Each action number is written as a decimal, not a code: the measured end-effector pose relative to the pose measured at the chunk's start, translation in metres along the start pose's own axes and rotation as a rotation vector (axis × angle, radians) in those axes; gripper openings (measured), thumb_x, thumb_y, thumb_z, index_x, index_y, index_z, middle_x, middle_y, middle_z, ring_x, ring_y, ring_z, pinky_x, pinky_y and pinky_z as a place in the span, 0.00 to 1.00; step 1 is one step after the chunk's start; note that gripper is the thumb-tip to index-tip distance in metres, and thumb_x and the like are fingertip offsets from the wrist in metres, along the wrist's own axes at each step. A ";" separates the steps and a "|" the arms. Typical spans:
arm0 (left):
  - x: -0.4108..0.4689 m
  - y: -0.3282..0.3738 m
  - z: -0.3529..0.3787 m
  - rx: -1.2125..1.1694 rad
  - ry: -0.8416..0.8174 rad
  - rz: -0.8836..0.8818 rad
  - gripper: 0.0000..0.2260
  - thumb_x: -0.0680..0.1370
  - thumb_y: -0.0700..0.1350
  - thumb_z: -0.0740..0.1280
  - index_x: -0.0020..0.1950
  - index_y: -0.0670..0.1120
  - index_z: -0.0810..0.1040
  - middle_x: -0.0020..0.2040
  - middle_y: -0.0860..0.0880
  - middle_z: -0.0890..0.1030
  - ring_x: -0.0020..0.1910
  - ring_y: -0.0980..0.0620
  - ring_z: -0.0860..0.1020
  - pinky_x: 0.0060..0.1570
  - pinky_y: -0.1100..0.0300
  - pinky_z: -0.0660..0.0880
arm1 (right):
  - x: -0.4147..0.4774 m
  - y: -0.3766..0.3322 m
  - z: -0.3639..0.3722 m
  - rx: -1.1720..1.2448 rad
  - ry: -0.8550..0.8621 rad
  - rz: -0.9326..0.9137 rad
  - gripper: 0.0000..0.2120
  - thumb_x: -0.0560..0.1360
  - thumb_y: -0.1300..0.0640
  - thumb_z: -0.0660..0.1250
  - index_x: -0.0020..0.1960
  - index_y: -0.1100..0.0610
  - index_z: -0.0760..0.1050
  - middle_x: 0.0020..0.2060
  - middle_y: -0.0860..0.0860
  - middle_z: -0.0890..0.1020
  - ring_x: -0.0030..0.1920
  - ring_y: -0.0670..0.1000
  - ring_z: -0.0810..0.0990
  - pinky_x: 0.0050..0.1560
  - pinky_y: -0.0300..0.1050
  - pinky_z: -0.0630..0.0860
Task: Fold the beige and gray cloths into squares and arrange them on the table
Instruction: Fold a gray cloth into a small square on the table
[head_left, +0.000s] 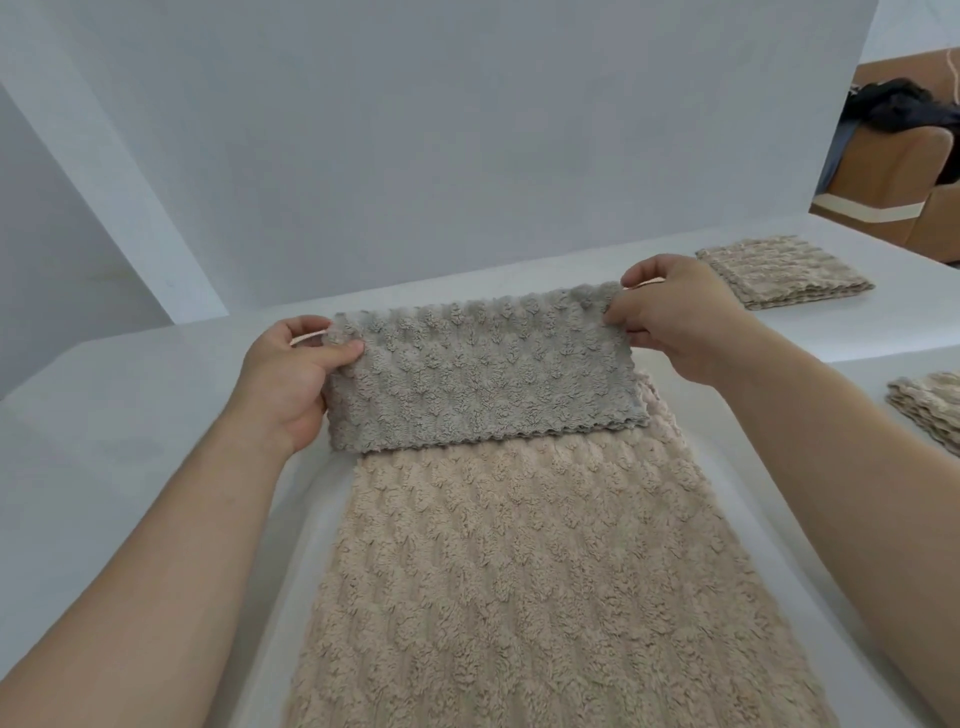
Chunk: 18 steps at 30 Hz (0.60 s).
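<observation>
A gray fluffy cloth (483, 369), folded into a long rectangle, is held up over the far end of a beige cloth (530, 582). The beige cloth lies spread flat on the white table (130, 441) and runs toward me. My left hand (291, 384) pinches the gray cloth's upper left corner, thumb on top. Its upper right corner is pinched by my right hand (680, 322). The gray cloth's lower edge rests across the beige one.
A stack of folded beige-gray cloths (784, 273) lies at the back right of the table. Another folded stack (930, 400) sits at the right edge. White walls enclose the table behind and to the left. Beyond the right side is a brown seat with dark clothing.
</observation>
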<state>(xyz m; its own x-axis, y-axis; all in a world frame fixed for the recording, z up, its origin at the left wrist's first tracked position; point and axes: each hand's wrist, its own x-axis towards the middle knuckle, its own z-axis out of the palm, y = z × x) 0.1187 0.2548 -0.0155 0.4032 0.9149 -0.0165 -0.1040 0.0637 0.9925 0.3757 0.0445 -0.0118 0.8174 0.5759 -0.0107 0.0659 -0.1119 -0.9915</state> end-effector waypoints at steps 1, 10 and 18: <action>0.000 0.004 0.000 -0.018 -0.006 -0.004 0.17 0.73 0.26 0.70 0.52 0.46 0.74 0.46 0.45 0.81 0.42 0.47 0.83 0.43 0.53 0.81 | 0.000 -0.002 -0.001 0.024 -0.002 -0.012 0.14 0.69 0.73 0.70 0.46 0.56 0.76 0.42 0.59 0.79 0.39 0.56 0.80 0.43 0.49 0.80; -0.015 0.040 -0.002 0.138 -0.276 0.007 0.14 0.72 0.32 0.70 0.57 0.40 0.83 0.47 0.44 0.86 0.45 0.48 0.85 0.46 0.58 0.83 | -0.008 -0.028 -0.005 -0.040 0.023 -0.103 0.10 0.60 0.65 0.68 0.39 0.60 0.84 0.37 0.58 0.81 0.39 0.54 0.77 0.43 0.52 0.77; -0.021 0.046 0.000 0.306 -0.199 0.176 0.04 0.76 0.40 0.73 0.50 0.41 0.84 0.42 0.47 0.85 0.41 0.53 0.83 0.48 0.61 0.80 | -0.015 -0.039 -0.005 -0.173 0.089 -0.161 0.11 0.71 0.65 0.61 0.36 0.54 0.78 0.32 0.53 0.78 0.37 0.54 0.73 0.40 0.50 0.74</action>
<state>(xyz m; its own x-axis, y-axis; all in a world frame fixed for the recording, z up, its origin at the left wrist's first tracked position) 0.1055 0.2382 0.0308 0.5745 0.8045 0.1510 0.0766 -0.2365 0.9686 0.3643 0.0359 0.0274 0.8352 0.5246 0.1650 0.2903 -0.1657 -0.9425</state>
